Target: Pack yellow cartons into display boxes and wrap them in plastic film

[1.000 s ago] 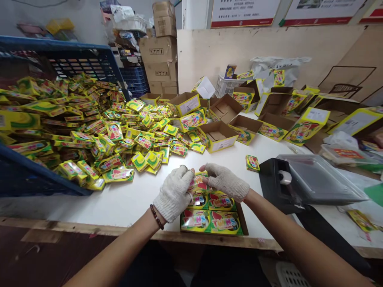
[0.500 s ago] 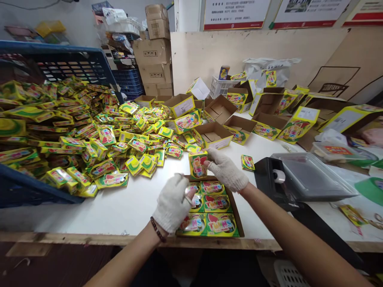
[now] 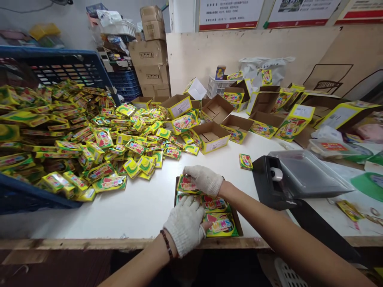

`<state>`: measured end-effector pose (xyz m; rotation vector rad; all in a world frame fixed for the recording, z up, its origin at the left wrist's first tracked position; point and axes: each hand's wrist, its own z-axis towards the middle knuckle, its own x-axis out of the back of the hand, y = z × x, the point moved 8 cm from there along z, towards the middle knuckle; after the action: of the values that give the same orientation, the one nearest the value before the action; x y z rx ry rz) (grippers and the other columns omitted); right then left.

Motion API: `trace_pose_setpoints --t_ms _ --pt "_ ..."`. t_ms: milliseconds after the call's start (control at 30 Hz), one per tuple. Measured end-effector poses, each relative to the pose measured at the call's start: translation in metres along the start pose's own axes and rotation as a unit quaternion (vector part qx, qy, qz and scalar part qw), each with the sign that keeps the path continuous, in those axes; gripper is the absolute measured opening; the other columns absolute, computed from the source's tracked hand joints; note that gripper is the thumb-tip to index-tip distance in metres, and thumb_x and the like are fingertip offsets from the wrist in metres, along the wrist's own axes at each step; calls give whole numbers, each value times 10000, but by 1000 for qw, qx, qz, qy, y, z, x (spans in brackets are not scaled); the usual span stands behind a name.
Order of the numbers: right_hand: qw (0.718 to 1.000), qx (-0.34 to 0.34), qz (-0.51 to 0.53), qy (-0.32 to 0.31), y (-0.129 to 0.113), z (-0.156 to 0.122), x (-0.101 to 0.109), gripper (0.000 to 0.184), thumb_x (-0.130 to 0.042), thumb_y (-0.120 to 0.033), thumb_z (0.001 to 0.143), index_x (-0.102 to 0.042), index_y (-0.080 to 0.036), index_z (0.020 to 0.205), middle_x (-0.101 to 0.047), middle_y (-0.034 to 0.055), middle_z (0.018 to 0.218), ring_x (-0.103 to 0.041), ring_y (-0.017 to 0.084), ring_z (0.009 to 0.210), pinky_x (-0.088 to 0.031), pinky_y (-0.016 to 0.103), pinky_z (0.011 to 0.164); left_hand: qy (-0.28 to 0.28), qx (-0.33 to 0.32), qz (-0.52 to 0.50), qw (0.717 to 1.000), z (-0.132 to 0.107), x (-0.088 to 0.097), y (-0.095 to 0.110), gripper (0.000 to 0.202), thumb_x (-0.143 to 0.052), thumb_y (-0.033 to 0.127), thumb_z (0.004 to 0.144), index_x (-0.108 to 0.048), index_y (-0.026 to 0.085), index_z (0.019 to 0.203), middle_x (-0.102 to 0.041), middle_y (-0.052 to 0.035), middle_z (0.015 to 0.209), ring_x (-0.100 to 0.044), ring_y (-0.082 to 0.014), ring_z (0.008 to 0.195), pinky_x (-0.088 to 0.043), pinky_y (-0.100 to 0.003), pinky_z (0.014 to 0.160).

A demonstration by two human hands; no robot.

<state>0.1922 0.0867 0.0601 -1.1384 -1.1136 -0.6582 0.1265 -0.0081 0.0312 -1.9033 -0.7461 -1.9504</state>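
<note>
The small yellow packet (image 3: 187,184) is being pressed into the far left corner of the shallow carton (image 3: 237,223), which is sitting at the near table edge (image 3: 89,243). The right hand (image 3: 205,179) is gripping that packet from above. The left hand (image 3: 185,223) is lying flat and open on the packets already laid in the near left rows. Judged step: filling the top layer. The next move likely calls for seating the packet level with its neighbours. The loose packet heap (image 3: 104,135) is crowding the far left; the black dispenser (image 3: 269,185) is bounding the right. Open tabletop is remaining just left of the carton.
</note>
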Motion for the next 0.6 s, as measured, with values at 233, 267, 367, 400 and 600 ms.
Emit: trace_pose_setpoints --t_ms 233,267,367,400,600 --pt "997 68 -31 -8 -8 3 -15 215 -523 -145 921 -638 -162 1102 -691 95 1037 -605 204 954 -422 293 842 -15 9 -11 1000 -3 1 3 371 -507 468 915 -675 165 1047 -656 -124 1106 -554 -330 1110 -441 -511 979" --pt "995 84 -59 -17 -12 1 -18 196 -535 -146 913 -653 -167 1068 -687 95 1015 -601 215 944 -425 308 836 -16 11 -14 1000 -3 1 2 375 -502 476 916 -676 167 1037 -656 -123 1095 -555 -327 1103 -447 -508 970" --pt "983 93 -155 -23 -19 -5 -26 205 -525 -153 915 -656 -160 1072 -657 124 1027 -581 257 961 -445 348 807 -21 19 -23 999 -2 3 1 392 -506 489 912 -672 163 1051 -651 -130 1108 -551 -326 1112 -448 -503 973" --pt "981 81 -175 -22 -20 -8 -28 236 -513 -147 917 -640 -146 1115 -647 138 1048 -575 267 973 -453 358 803 -21 18 -24 999 -1 3 2 394 -516 489 907 -669 160 1061 -647 -132 1127 -549 -327 1118 -445 -504 979" --pt "975 63 -204 -57 -22 -25 -46 248 -487 -113 913 -624 -114 1120 -619 144 1067 -575 261 950 -485 373 808 42 -15 -53 998 -7 12 3 210 -604 379 864 -661 179 895 -678 -82 990 -604 -268 967 -495 -422 885"
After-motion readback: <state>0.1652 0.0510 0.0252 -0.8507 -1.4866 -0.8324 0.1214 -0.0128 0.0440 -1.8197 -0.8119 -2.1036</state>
